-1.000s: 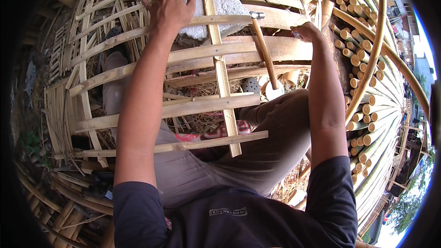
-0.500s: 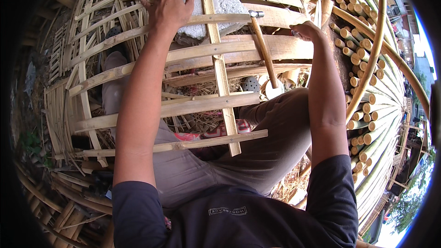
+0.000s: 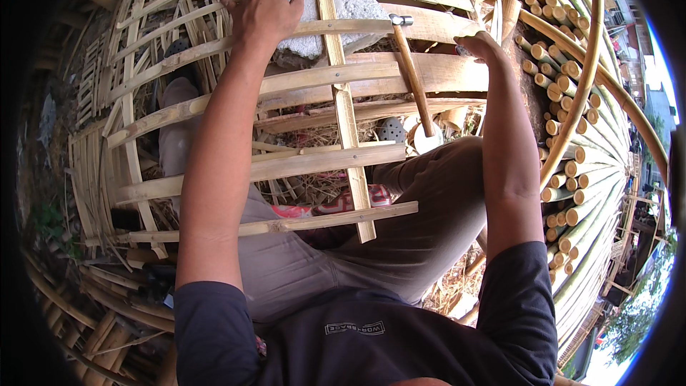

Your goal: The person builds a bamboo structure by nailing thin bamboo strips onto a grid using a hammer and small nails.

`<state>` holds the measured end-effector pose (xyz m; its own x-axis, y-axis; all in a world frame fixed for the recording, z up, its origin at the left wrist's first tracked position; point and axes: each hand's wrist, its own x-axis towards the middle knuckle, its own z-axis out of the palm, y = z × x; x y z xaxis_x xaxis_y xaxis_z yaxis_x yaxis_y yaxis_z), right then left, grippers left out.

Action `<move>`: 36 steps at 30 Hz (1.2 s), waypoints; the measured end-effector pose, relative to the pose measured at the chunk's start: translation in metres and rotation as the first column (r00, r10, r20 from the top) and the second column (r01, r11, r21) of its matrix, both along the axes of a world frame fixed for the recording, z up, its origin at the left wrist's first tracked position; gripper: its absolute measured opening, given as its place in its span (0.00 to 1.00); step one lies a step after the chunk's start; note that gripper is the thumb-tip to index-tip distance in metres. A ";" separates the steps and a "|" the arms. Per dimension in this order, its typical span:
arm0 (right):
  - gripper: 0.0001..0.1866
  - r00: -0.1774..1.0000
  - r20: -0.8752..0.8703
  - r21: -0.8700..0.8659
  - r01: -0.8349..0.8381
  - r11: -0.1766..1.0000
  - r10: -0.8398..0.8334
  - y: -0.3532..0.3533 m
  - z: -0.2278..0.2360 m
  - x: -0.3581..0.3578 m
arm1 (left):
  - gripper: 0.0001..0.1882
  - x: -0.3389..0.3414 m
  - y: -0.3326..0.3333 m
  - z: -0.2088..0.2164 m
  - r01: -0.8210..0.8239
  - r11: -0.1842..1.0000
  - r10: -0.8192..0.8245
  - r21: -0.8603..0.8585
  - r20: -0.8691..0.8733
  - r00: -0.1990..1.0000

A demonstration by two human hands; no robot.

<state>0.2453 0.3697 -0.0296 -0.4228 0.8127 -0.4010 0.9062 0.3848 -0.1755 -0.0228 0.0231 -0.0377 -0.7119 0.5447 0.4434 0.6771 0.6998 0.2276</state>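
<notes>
A lattice of split-bamboo slats (image 3: 293,167) lies over my legs, its slats crossed by upright strips and fixed with small nail heads. My left hand (image 3: 266,11) rests on its far slats, fingers spread, beside a rough grey stone block (image 3: 350,6) under the lattice. A hammer (image 3: 413,78) with a wooden handle and metal head lies to the right of the crossing strip, its head at the end of a slat. To the right of the hammer is my right hand (image 3: 481,48), fingers curled together; what they hold, if anything, is hard to make out.
Wide bamboo boards (image 3: 436,71) lie beneath and beyond the hammer. A large stack of bamboo poles (image 3: 572,150) stands at the right, with a curved pole (image 3: 590,64) in front of it. Loose strips (image 3: 89,179) and more bamboo (image 3: 107,336) crowd the left.
My right hand has shifted very slightly to the right. The left hand, the lattice and the hammer stay almost where they were.
</notes>
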 end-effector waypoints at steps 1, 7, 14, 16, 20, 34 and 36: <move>0.27 1.000 0.012 0.000 0.004 1.000 -0.004 0.001 0.001 0.000 | 0.36 0.001 0.001 0.001 0.003 1.000 -0.004 0.006 0.003 1.000; 0.28 0.999 0.046 -0.037 -0.002 0.999 0.003 0.001 0.004 0.000 | 0.36 0.003 0.000 0.006 0.010 0.997 -0.005 -0.078 0.062 0.998; 0.31 0.997 0.076 -0.011 -0.021 1.000 0.022 0.005 0.000 0.000 | 0.37 0.003 0.002 0.003 0.013 1.000 -0.014 0.015 0.059 0.998; 0.30 0.993 0.102 -0.003 -0.061 0.998 0.061 0.002 0.003 -0.001 | 0.37 0.003 0.002 0.002 0.007 1.000 -0.007 0.003 0.063 0.998; 0.33 0.994 0.051 -0.061 -0.095 0.994 0.098 -0.006 0.012 0.000 | 0.37 0.001 0.000 0.002 0.004 1.000 -0.004 -0.005 0.051 0.999; 0.31 0.999 0.036 0.034 -0.028 0.999 0.027 0.000 0.007 0.002 | 0.36 -0.007 0.001 -0.005 0.019 1.000 -0.019 -0.012 0.005 1.000; 0.31 0.999 0.038 0.045 -0.008 0.999 0.007 0.003 0.007 0.003 | 0.36 -0.006 0.002 -0.005 0.021 1.000 -0.021 0.003 0.028 0.999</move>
